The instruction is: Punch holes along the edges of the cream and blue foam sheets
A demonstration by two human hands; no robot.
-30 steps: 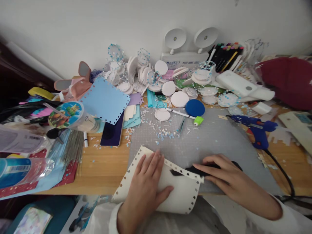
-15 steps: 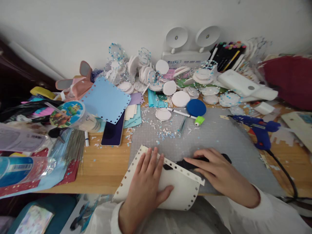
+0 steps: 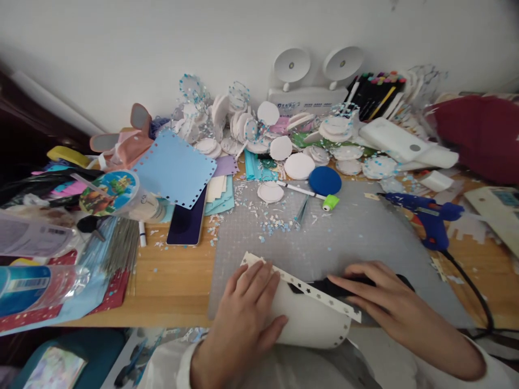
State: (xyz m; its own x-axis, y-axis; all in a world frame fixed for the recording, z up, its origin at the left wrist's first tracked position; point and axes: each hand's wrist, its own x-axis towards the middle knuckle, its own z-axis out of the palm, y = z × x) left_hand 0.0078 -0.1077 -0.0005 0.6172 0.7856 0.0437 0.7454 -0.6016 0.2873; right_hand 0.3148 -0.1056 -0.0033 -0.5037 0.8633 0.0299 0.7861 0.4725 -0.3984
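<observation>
A cream paper sheet point(image 3: 312, 319) with punched flower-shaped holes lies over the front edge of the mat. My left hand point(image 3: 247, 308) rests flat on it, fingers stretched out and pointing away from me. Along its far edge a narrow punched strip point(image 3: 324, 298) is partly separated from the sheet. My right hand point(image 3: 385, 297) is closed around a black utility knife point(image 3: 334, 287), held low and nearly flat. The knife's dark tip lies under the strip, between it and the sheet.
The grey cutting mat point(image 3: 243, 237) holds scattered paper bits, tweezers point(image 3: 301, 209), a blue disc point(image 3: 325, 180) and a white pen point(image 3: 300, 189). A blue glue gun point(image 3: 430, 213) with a black cord lies right. White paper discs point(image 3: 300, 165) pile behind. A phone point(image 3: 186, 221) and lidded cup point(image 3: 117, 194) stand left.
My right hand and the knife have slid right and slightly toward me. The strip's free end has shifted right too, with more of it apart from the sheet. My left hand's fingers have bent slightly.
</observation>
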